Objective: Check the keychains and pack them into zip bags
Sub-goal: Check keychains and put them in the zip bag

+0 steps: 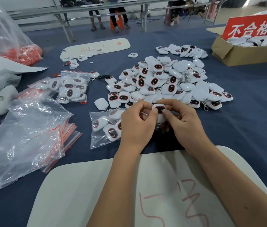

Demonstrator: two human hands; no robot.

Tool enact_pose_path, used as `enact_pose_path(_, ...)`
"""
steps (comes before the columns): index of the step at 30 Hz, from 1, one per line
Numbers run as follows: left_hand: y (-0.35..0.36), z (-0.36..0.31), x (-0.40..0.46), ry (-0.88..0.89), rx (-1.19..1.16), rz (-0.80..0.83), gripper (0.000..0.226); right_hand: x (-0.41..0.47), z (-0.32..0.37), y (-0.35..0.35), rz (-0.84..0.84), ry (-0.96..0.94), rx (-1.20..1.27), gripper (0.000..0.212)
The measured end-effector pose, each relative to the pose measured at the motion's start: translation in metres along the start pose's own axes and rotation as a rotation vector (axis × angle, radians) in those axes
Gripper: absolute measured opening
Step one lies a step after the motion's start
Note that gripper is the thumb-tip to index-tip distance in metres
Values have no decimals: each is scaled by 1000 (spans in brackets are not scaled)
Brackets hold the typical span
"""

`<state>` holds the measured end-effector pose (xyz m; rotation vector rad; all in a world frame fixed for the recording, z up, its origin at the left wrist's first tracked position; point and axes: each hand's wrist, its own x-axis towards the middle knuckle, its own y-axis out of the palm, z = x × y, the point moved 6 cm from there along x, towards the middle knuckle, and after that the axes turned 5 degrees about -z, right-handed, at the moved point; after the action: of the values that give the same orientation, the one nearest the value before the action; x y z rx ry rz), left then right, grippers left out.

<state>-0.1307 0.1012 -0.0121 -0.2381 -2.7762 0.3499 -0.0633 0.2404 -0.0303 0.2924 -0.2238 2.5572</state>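
On blue table cloth (244,128), both hands' fingers (165,114) pinch keychain (159,109).

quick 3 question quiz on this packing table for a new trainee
1. True or false: both hands hold one keychain.
2. The cardboard box with the red sign sits at: A) far right B) near left C) centre.
3. What lies just left of the left hand?

Key: 1 true; 2 A; 3 a part-filled zip bag of keychains.
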Motion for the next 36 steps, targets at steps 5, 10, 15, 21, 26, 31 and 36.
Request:
enact_pose_path(5, 1, 0, 1, -43, -24, 47, 6, 0, 2, 1, 11, -6, 11, 26)
enact_pose_path(10, 4, 1, 1, -87, -73, 79, 8, -2, 6, 2, 37, -16, 26, 26)
enact_pose_path(15, 4, 3, 1, -113, -110, 101, 9, -1, 6, 1, 30, -23, 17, 27)
enact_pose_path(21, 4, 4, 1, -119, -106, 103, 9, 0, 5, 1, 35, -19, 26, 27)
enact_pose_path(26, 3, 5, 1, -115, -100, 97, 7, -1, 5, 2, 53, -19, 14, 27)
enact_pose_path(31, 4, 4, 0, -108, -110, 85, 8, -1, 5, 2, 45, 3, 50, 25)
enact_pose_path(36, 4, 2, 0, -101, -107, 80, 6, -1, 5, 1, 23, 24, 37, 25)
